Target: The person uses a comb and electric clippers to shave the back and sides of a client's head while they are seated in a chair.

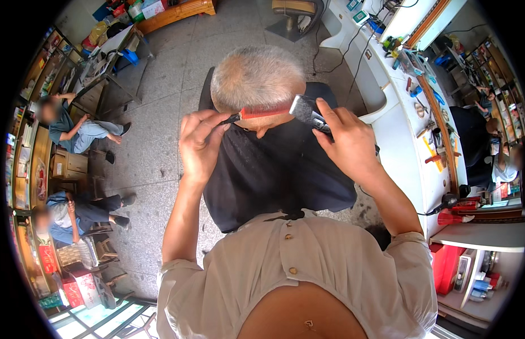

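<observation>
A seated person's head with short grey hair (258, 76) is in front of me, and a black barber's cape (279, 169) covers the body below. My left hand (201, 140) pinches the black handle of a red comb (264, 111), whose teeth lie against the hair along the near side of the head. My right hand (351, 140) grips a hair clipper (307, 112), dark with a pale blade end. The blade end is at the comb's right end; whether it touches the comb or hair I cannot tell.
On my right runs a white counter (398, 165) with combs, tools and a hair dryer (446, 201) beneath a mirror. Dark cables (351, 46) hang off its far end. Two people (72, 131) sit along the left by loaded shelves. A metal-framed table (103, 59) stands beyond them.
</observation>
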Demonstrator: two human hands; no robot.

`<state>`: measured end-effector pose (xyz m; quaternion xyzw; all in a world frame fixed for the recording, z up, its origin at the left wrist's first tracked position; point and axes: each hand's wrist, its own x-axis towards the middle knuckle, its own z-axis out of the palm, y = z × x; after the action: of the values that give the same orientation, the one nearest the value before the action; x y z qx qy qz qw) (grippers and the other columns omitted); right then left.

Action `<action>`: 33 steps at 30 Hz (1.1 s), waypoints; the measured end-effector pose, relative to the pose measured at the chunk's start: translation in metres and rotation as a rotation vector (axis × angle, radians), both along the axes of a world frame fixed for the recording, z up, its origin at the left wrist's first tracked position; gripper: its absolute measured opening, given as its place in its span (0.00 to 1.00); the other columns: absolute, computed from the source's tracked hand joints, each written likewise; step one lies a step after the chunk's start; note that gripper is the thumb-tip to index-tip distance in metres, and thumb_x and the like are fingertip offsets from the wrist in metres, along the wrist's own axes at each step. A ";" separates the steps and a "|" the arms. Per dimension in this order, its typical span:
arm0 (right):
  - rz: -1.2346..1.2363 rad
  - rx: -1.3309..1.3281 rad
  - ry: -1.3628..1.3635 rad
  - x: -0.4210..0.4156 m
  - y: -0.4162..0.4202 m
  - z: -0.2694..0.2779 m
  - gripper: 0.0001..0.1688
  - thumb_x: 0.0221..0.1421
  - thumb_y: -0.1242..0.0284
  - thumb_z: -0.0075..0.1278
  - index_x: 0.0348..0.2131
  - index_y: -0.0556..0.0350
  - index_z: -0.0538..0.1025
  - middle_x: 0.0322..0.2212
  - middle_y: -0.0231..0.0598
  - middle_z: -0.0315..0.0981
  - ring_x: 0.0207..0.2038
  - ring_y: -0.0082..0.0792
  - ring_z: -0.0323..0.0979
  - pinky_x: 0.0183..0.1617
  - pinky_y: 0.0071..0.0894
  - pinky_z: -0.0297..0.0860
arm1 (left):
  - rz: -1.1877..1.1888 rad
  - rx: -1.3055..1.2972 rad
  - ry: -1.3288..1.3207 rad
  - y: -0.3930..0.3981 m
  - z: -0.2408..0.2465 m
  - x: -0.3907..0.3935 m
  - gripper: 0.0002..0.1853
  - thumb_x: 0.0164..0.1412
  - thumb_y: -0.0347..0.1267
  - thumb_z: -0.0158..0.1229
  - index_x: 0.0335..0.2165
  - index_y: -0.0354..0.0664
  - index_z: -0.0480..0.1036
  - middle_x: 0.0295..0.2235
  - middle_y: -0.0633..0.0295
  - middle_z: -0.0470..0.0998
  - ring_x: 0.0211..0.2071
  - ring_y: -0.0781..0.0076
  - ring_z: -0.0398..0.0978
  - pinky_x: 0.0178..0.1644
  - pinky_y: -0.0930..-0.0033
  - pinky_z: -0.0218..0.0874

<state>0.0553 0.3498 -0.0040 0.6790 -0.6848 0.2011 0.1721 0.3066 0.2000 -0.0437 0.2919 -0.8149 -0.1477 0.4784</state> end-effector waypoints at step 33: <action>0.061 0.146 -0.397 -0.033 -0.018 0.009 0.31 0.48 0.62 0.62 0.50 0.53 0.74 0.33 0.47 0.78 0.36 0.49 0.77 0.40 0.44 0.73 | 0.064 -0.258 -0.162 0.016 0.040 -0.028 0.17 0.43 0.22 0.67 0.37 0.44 0.82 0.33 0.67 0.76 0.36 0.66 0.70 0.43 0.65 0.61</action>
<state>0.0228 0.3317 0.0050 0.6569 -0.6973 0.2860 -0.0218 0.2790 0.2162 -0.0042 0.2648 -0.8533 -0.0025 0.4492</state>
